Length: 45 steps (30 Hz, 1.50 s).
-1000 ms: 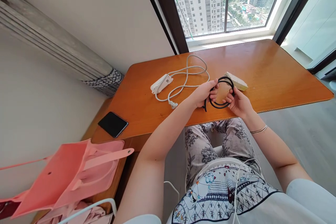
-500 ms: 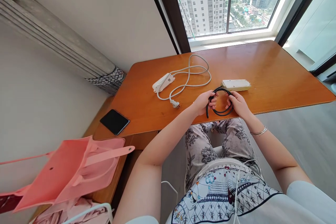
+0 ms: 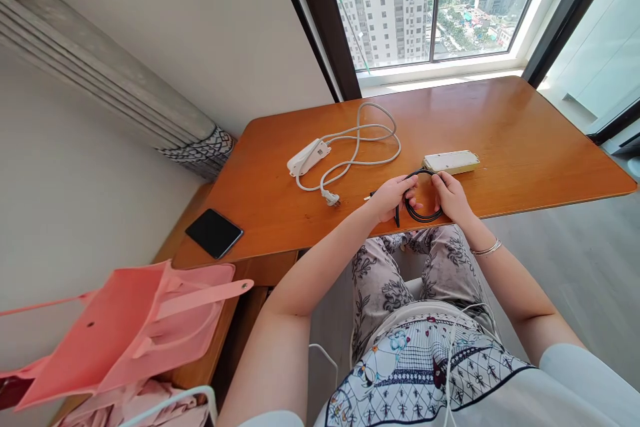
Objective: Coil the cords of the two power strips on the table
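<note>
- Black cable (image 3: 423, 218): wound into a loose round coil, held between the two hands above the near edge of the wooden table (image 3: 525, 140).
- Left hand (image 3: 393, 201): closed on the left side of the coil, thumb on top and fingers curled through the loop. A short length of cable hangs below it, and a small light-tipped end shows at its outer side.
- Right hand (image 3: 451, 197): closed on the right side of the coil, fingertips bent inward (partly hidden behind the loop). The hands are near each other, not touching. A thin bracelet (image 3: 487, 249) sits on the right wrist.
- White block (image 3: 451, 161): slim, with a yellowish side, lying on the table just beyond the right hand; whether the coil touches it cannot be told.
- White power strip (image 3: 309, 157): on the table, well to the left of the coil; its white cord (image 3: 358, 140) lies in open loops, and the plug (image 3: 331, 198) rests near the left hand.
- Smartphone (image 3: 214, 233): screen dark, flat at the table's left corner.
- Pink bag (image 3: 130, 327): just beside that corner, flap open.
</note>
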### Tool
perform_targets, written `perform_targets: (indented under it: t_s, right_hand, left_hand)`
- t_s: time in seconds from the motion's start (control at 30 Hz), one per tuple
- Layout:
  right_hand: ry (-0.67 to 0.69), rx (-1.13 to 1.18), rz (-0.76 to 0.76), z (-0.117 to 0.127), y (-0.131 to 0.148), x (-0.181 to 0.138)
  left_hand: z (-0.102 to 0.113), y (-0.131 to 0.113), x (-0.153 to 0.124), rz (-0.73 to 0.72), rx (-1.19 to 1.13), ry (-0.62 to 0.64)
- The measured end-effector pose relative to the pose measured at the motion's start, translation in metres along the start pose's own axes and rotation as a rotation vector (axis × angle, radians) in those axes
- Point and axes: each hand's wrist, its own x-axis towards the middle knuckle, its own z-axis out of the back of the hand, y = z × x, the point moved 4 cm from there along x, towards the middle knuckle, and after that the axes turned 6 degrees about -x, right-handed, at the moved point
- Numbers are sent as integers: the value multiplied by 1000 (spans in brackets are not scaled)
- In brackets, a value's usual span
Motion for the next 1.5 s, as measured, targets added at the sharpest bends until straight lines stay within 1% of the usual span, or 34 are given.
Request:
perform_targets:
  t_s: [0.1, 0.17, 0.23, 0.33, 0.37, 0.43, 0.47, 0.5, 0.57, 0.63, 0.7, 0.77, 0.8, 0.9, 0.97, 1.03, 1.1, 1.2, 1.3, 1.4, 1.5]
  right_hand:
    - [-11, 11, 9, -2, 0, -2]
    - [-27, -30, 16, -2, -1, -4]
    - [-62, -217, 55, 1, 2, -6]
    - [-161, -661, 162, 11, 13, -7]
    - [-204, -769, 208, 15, 20, -6]
    - [-259, -874, 349, 21, 35, -4]
    - [-246, -896, 443, 21, 44, -2]
    - [-197, -917, 537, 19, 52, 0]
    - [1, -979, 665, 12, 65, 6]
    - [234, -1039, 680, 6, 72, 12]
    - [403, -1042, 636, 4, 78, 17]
    - [494, -985, 575, 7, 84, 22]
    - [520, -946, 541, 9, 86, 25]
    - [553, -841, 469, 13, 89, 31]
    - [525, -805, 477, 13, 90, 33]
    - [444, -798, 514, 11, 92, 34]
    - [321, -771, 553, 12, 95, 35]
    - [116, -659, 570, 17, 100, 36]
    - [-28, -548, 558, 22, 104, 37]
    - [-132, -428, 552, 23, 105, 39]
    - [-228, -291, 536, 23, 105, 41]
  left_hand:
    - [0, 1, -1, -14, 63, 6]
    - [-1, -2, -3, -44, 92, 7]
    - [-3, -5, -5, -77, 125, -1]
    - [-5, -13, -8, -87, 193, -10]
    - [-6, -15, -9, -82, 219, -6]
    - [-9, -21, -11, -67, 277, 15]
    - [-10, -24, -12, -60, 310, 29]
    - [-11, -27, -14, -55, 345, 45]
    - [-14, -33, -16, -56, 426, 82]
    - [-16, -39, -18, -77, 528, 122]
    - [-16, -44, -20, -116, 633, 172]
    - [-15, -49, -21, -187, 738, 203]
    - [-14, -52, -22, -238, 791, 196]
    - [-9, -61, -23, -395, 888, 104]
    - [-6, -64, -21, -448, 852, 78]
    - [-3, -68, -18, -481, 772, 88]
    - [-1, -72, -14, -527, 682, 88]
    - [4, -77, -8, -571, 552, 105]
    - [9, -76, -5, -551, 443, 160]
    - [9, -73, -8, -483, 267, 226]
    - [3, -71, -13, -443, 99, 226]
